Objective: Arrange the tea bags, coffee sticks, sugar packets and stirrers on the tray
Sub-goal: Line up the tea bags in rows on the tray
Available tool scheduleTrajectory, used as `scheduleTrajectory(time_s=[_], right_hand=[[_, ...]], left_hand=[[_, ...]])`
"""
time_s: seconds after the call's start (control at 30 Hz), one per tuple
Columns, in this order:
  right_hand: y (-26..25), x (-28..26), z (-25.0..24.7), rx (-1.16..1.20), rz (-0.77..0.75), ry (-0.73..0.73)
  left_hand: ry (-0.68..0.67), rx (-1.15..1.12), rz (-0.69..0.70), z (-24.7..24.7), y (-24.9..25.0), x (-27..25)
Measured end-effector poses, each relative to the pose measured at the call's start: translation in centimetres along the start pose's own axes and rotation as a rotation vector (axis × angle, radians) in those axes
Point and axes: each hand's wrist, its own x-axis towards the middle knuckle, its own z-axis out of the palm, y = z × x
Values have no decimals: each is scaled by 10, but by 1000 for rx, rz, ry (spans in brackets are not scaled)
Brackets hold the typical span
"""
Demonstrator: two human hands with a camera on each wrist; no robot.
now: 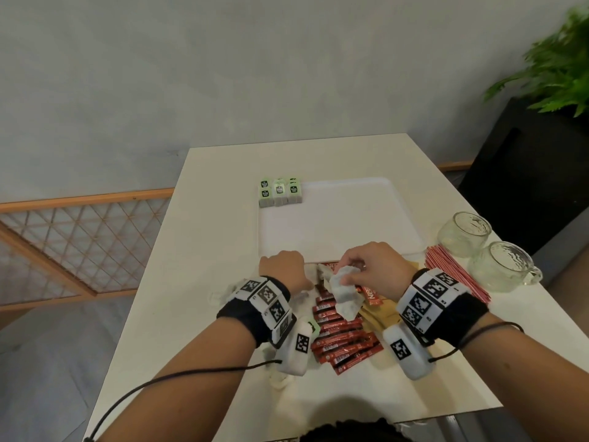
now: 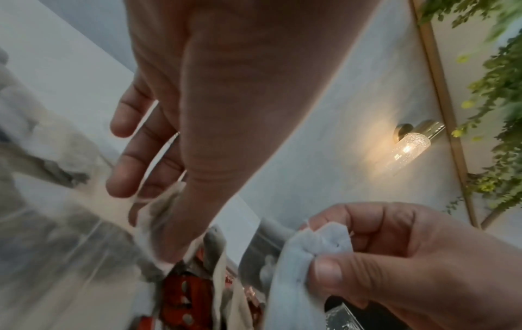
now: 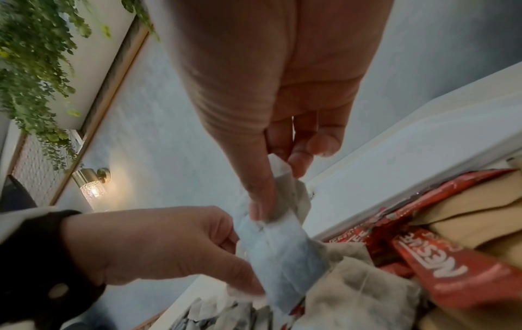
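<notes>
— Tea bags [image 1: 279,192] stood in a tidy block at the far left corner of the white tray [image 1: 344,218], with green labels up. The rest of the tray was bare.

— And the hands?

— The right hand [image 1: 373,269] pinched a loose white tea bag [image 1: 345,293] between thumb and fingers, lifted above the red coffee sticks [image 1: 342,341] heaped on the table [image 1: 204,250] just before the tray. The left hand [image 1: 283,269] had its grip closed on another tea bag, thumb pressing it near the pile.

— Anything else?

— Brown sugar packets [image 1: 379,317] lay beside the coffee sticks, red stirrers [image 1: 452,272] to the right, next to two glass mugs [image 1: 484,250].
</notes>
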Motion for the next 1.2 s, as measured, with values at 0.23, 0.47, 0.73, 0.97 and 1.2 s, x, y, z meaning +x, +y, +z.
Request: scheduleTrajectory(time_s=[0.23, 0.47, 0.73, 0.97, 1.2], right_hand=[[-8, 1, -6, 37, -95, 15], [-13, 16, -17, 199, -74, 76], [-16, 21, -25, 405, -85, -15], [-14, 28, -23, 570, 44, 128], [-9, 37, -25, 505, 107, 148]], left_hand=[[187, -223, 241, -24, -7, -6], [210, -517, 397, -39, -12, -8], [-201, -1305, 256, -32, -4, -17], [-234, -1322, 248, -22, -1, -12], [-169, -1416, 126, -17, -11, -4]])
